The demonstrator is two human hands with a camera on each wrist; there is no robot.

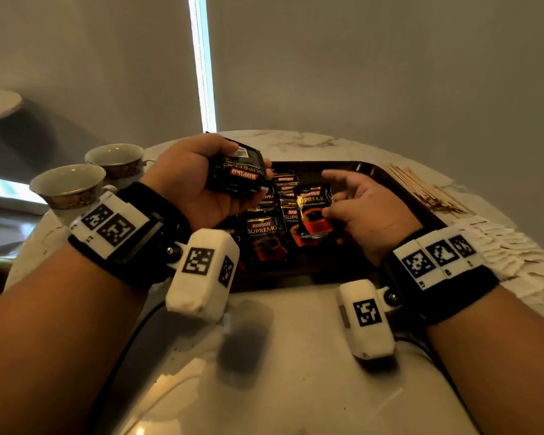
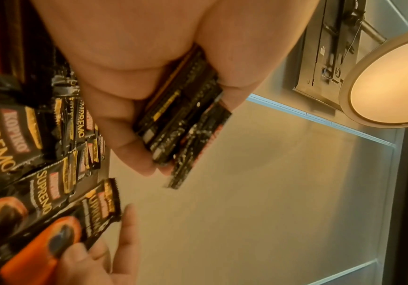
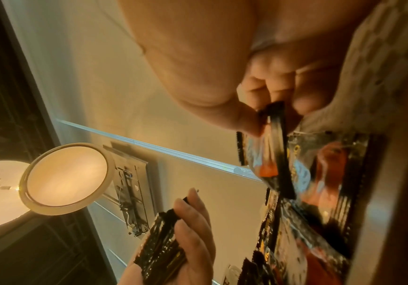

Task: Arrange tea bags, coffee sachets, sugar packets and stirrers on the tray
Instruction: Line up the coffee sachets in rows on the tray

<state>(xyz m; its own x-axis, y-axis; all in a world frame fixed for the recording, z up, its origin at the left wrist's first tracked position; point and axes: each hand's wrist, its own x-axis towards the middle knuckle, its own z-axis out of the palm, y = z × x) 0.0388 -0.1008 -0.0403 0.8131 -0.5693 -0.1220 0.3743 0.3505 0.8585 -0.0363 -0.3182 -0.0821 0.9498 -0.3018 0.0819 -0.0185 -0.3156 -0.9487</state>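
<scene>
Left hand (image 1: pixel 195 180): you grip a stack of coffee sachets (image 1: pixel 237 175) above the tray (image 1: pixel 399 186).
Right hand (image 1: pixel 365 205): you pinch 1 sachet (image 1: pixel 314 211) over the sachets lying in the tray.

Dim warm room, glowing lamp (image 3: pixel 66 177), fisheye edges, blurred wrist views

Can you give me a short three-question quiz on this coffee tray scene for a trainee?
1. True or false: the left hand holds a stack of coffee sachets.
2. What does the right hand pinch? A) a stirrer B) a single coffee sachet C) a teacup
3. Fill in: the wooden stirrers lie on the table to the ____ of the tray.

Key: 1 true; 2 B; 3 right.
</scene>
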